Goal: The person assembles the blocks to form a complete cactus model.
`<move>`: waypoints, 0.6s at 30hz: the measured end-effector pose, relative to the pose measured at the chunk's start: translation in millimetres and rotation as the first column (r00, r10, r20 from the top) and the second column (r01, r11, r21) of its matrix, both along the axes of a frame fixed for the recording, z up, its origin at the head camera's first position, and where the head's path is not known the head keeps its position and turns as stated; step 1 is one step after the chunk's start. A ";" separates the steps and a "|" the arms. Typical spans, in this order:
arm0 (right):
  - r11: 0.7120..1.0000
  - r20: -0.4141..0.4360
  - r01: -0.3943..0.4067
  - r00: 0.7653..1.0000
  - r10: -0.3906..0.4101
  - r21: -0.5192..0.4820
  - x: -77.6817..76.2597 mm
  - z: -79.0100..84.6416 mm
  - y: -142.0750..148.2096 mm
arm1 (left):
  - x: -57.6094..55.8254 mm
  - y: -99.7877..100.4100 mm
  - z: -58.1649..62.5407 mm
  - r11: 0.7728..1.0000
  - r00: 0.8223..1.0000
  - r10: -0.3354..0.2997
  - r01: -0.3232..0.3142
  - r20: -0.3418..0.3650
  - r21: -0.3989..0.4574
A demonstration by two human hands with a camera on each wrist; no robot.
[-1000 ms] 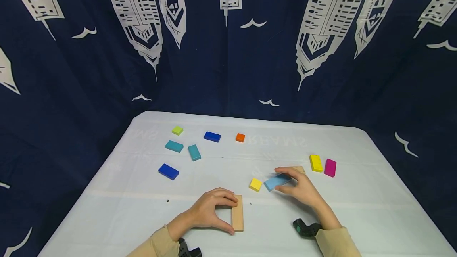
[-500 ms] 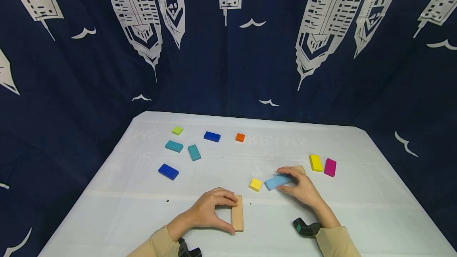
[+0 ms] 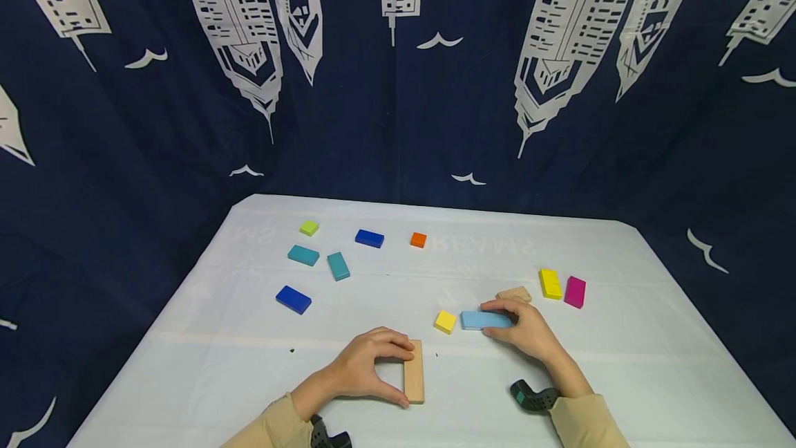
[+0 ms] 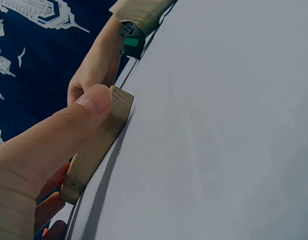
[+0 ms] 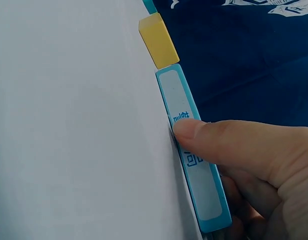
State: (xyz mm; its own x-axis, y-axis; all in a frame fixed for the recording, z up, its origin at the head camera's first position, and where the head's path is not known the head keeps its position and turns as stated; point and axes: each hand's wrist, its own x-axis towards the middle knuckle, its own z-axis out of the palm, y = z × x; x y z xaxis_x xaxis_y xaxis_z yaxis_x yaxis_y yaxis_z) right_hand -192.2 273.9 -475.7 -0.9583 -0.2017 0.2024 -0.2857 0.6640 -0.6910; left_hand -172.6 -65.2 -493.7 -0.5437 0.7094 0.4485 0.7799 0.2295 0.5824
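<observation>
My left hand (image 3: 359,366) holds a plain wooden block (image 3: 414,375) on the white table, thumb at its near end and fingers at the far end. In the left wrist view, the thumb tip rests on one end of this wooden block (image 4: 96,152). My right hand (image 3: 527,329) grips a light blue block (image 3: 475,321) that lies crosswise. The right wrist view shows the thumb against a pale label with blue print on this light blue block (image 5: 175,90). A small yellow block (image 3: 445,322) sits just left of it. Behind the right fingers lies another wooden block (image 3: 515,293), partly hidden.
To the right are a long yellow block (image 3: 550,284) and a magenta block (image 3: 575,292). Farther left lie blue blocks (image 3: 294,299), teal blocks (image 3: 303,255), a lime block (image 3: 309,227) and an orange block (image 3: 419,240). A navy curtain (image 3: 398,123) hangs behind the table.
Under my right hand the light blue block has turned from slanted to nearly level across the table. More of the wooden block behind it now shows. My left hand has stayed put.
</observation>
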 end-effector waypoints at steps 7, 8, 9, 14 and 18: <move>1.000 0.024 0.017 1.000 -0.016 -0.007 1.1 1.8 -1.7 | 1.8 -0.3 2.6 0.999 0.999 0.020 -0.018 0.045 -0.045; 1.000 0.030 0.018 0.999 -0.018 -0.010 0.9 2.0 -1.8 | 1.9 -0.3 2.7 0.999 0.998 0.024 -0.022 0.054 -0.047; 1.000 0.035 0.020 0.999 -0.019 -0.011 0.7 2.1 -1.9 | 2.0 -0.4 2.9 0.998 0.997 0.029 -0.026 0.065 -0.049; 0.999 0.053 0.029 0.998 -0.028 -0.022 1.5 4.1 -3.9 | 2.2 -1.4 1.0 0.999 0.998 0.029 -0.026 0.050 -0.046; 0.998 0.059 0.027 0.998 -0.024 -0.054 2.8 7.9 -7.5 | 2.2 -1.6 0.8 0.999 0.999 0.027 -0.026 0.035 -0.046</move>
State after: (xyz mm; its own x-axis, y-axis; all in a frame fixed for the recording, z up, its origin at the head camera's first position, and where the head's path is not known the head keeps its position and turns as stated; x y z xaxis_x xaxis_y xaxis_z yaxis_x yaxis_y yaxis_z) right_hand -189.4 266.4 -467.8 -0.9734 -0.1671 0.1565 -0.2276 0.6311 -0.7415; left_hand -170.3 -66.8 -492.9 -0.5778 0.7137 0.3959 0.7520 0.2770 0.5982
